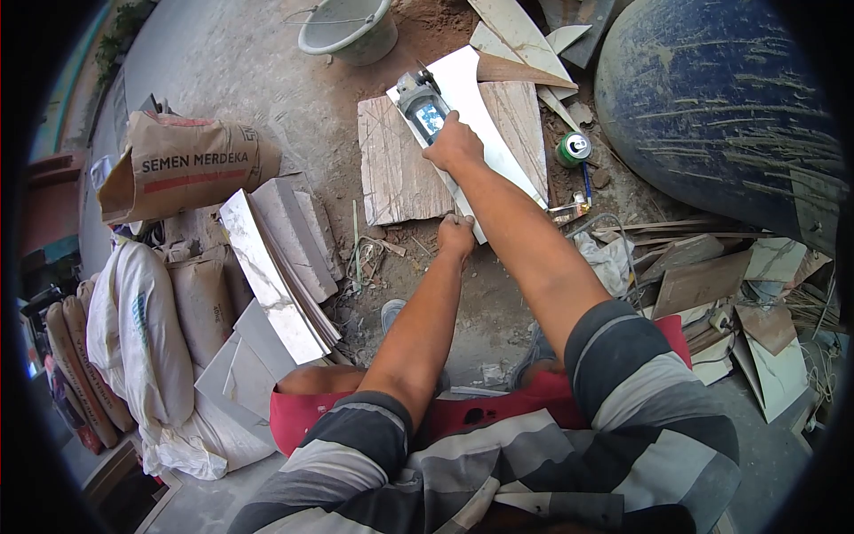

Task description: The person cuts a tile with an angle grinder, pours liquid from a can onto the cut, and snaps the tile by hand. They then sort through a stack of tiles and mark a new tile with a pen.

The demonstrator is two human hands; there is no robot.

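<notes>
My right hand [455,144] is wrapped round the body of a handheld power tool [425,109], which rests near the far left edge of a white tile piece [498,133] with a curved right side. Beneath the tile lie rough, pale stone-like boards [396,169]. At the near end of the tile, my left hand [456,237] presses on its edge with the fingers closed round it. The tool's head points away from me; its cutting part is hard to make out.
A grey bucket [356,36] stands beyond the boards. To the left are a cement sack [200,160] and stacked curved tiles [271,276]. On the right are a green can [573,149], a lighter-like item [578,209], a large blue drum [703,98] and tile scraps [703,283].
</notes>
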